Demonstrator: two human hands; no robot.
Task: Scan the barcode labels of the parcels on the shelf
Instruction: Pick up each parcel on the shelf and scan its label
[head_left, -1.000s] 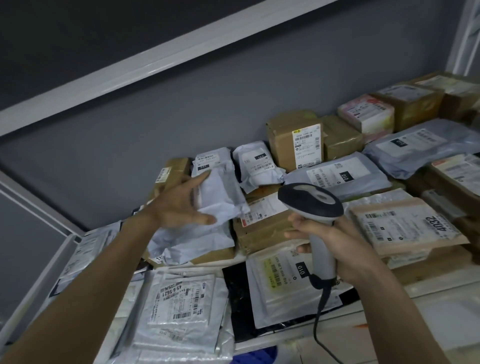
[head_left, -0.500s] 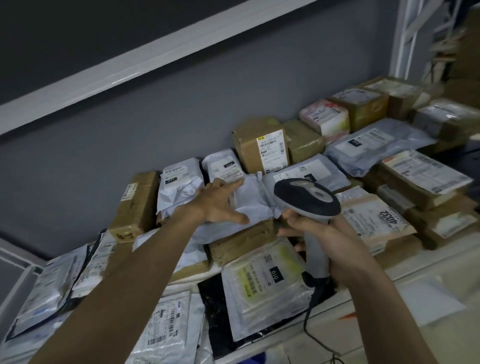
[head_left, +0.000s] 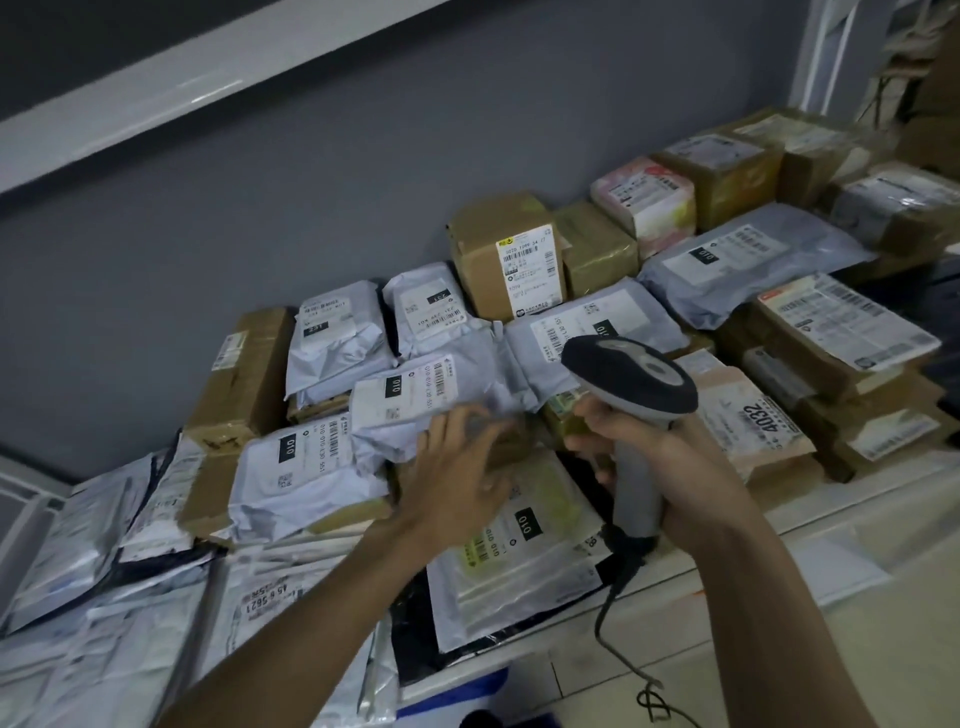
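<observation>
Parcels cover the white shelf (head_left: 841, 512): grey poly bags, brown boxes and flat mailers. A grey bag with a 010 barcode label (head_left: 415, 400) lies label up on the pile, beside a similar bag (head_left: 291, 467). My left hand (head_left: 457, 478) reaches just below it, blurred fingers against a brown box (head_left: 511, 447); I cannot see it holding anything. My right hand (head_left: 675, 467) grips the handle of a grey barcode scanner (head_left: 628, 379), whose dark head hovers over the parcels and points away from me. Its cable (head_left: 613, 613) hangs over the shelf's front edge.
An upright brown box with a white label (head_left: 504, 254) stands against the grey wall. To the right lie a parcel marked 4032 (head_left: 748, 410) and stacked boxes. Flat plastic mailers (head_left: 104, 571) overlap at the left. A clear bag with a yellow label (head_left: 519, 540) lies in front.
My left hand carried the grey bag to the right, laid it label up and dropped to the brown box below. The scanner stayed in my right hand. My view shifted right.
</observation>
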